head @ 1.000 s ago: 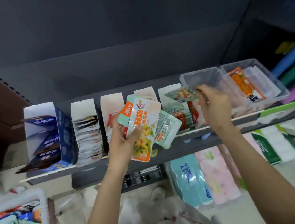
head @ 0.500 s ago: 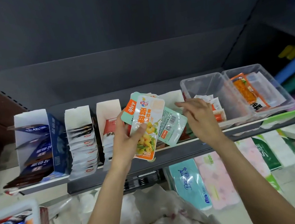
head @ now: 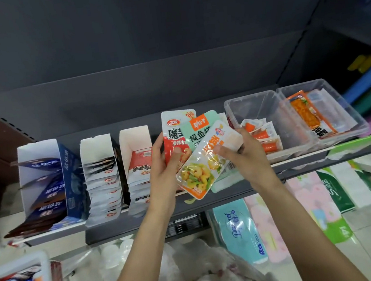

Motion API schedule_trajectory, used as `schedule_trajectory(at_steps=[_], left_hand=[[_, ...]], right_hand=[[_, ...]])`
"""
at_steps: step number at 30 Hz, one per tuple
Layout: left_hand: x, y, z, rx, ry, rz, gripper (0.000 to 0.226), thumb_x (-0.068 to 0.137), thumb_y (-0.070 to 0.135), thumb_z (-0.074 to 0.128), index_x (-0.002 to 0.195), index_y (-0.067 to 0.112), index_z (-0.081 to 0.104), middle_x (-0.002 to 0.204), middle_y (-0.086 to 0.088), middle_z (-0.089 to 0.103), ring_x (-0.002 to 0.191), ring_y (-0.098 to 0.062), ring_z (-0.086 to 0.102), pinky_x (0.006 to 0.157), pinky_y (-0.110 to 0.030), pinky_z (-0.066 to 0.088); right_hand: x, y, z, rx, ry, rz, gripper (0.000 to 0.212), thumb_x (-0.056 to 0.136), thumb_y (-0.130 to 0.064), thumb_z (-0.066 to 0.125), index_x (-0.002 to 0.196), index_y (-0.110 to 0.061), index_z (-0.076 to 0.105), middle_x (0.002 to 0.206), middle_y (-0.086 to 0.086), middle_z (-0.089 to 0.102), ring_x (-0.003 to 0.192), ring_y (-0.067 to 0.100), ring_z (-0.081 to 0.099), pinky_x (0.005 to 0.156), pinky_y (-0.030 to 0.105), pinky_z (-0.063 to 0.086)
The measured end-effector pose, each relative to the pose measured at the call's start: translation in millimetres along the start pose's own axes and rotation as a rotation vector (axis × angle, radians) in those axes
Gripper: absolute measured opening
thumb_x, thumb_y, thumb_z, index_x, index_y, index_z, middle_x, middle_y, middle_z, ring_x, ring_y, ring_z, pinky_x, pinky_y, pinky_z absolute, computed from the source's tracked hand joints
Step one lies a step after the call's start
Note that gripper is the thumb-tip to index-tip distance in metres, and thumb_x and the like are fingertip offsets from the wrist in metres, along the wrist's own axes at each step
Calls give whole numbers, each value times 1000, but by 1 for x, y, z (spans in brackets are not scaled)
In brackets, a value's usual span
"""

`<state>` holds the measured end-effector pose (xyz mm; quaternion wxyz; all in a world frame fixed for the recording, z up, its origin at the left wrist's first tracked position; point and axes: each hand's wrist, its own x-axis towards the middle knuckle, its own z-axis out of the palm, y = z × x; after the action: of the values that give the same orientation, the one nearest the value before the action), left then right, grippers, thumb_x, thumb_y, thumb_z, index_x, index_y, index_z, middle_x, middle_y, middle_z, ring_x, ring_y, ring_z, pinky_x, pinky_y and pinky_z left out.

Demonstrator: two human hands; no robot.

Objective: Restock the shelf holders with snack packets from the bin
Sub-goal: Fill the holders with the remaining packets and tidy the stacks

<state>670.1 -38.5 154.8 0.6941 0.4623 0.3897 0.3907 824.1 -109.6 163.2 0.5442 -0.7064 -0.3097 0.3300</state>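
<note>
My left hand (head: pixel 162 169) holds a fan of snack packets in front of the shelf: a red-and-white packet (head: pixel 174 132) behind, a pale green packet (head: pixel 201 127) in the middle and an orange-edged packet (head: pixel 203 168) with a food picture in front. My right hand (head: pixel 245 156) pinches the upper end of that front packet. White cardboard shelf holders (head: pixel 96 149) with stacked packets stand to the left of my hands. The white bin (head: pixel 42 260) of mixed packets sits at the bottom left.
Two clear plastic tubs (head: pixel 254 103) (head: pixel 338 96) stand on the grey shelf (head: pixel 300 168) to the right, with small orange-and-white sachets and orange packets inside. A blue-sided holder (head: pixel 72 177) is at the far left. Tissue packs (head: pixel 240 231) lie below the shelf.
My right hand let go of a green packet over the holders, then came back and took hold of the front packet in my left hand's fan.
</note>
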Motion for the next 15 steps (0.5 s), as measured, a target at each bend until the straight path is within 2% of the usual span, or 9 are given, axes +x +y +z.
schedule_trajectory(at_steps=[3, 6, 10, 12, 15], left_hand=[[3, 2, -3, 5, 8, 8, 33, 97, 11, 47, 113, 40, 49, 111, 9, 66, 96, -7, 67, 70, -21, 54], [5, 2, -6, 35, -13, 1, 32, 98, 10, 47, 112, 38, 48, 105, 10, 68, 92, -7, 68, 70, -23, 54], [7, 2, -8, 63, -19, -21, 29, 97, 12, 48, 112, 37, 45, 111, 4, 67, 95, -9, 67, 73, -25, 54], [7, 4, -9, 59, -30, -35, 32, 93, 11, 55, 112, 35, 44, 109, 4, 68, 95, -10, 67, 76, -27, 54], [4, 4, -8, 170, -104, -39, 52, 77, 15, 73, 114, 35, 41, 109, 5, 68, 98, -11, 67, 80, -28, 54]], right_hand=[[-1, 2, -10, 29, 74, 6, 32, 82, -12, 71, 110, -14, 54, 100, 1, 67, 89, 11, 66, 65, 17, 54], [-1, 2, -15, 35, 84, 0, 30, 84, -10, 69, 107, -21, 53, 98, -3, 66, 88, 8, 64, 63, 16, 54], [-1, 1, -19, 64, 139, -19, 31, 83, -6, 69, 105, -22, 53, 96, -6, 65, 87, 6, 63, 64, 15, 54], [-1, 0, -19, 81, 169, -34, 30, 82, -7, 71, 103, -20, 53, 93, -10, 64, 85, 4, 63, 61, 13, 53], [-2, 0, -14, 97, 195, -43, 30, 81, -10, 72, 102, -19, 53, 93, -10, 65, 85, 5, 64, 63, 16, 53]])
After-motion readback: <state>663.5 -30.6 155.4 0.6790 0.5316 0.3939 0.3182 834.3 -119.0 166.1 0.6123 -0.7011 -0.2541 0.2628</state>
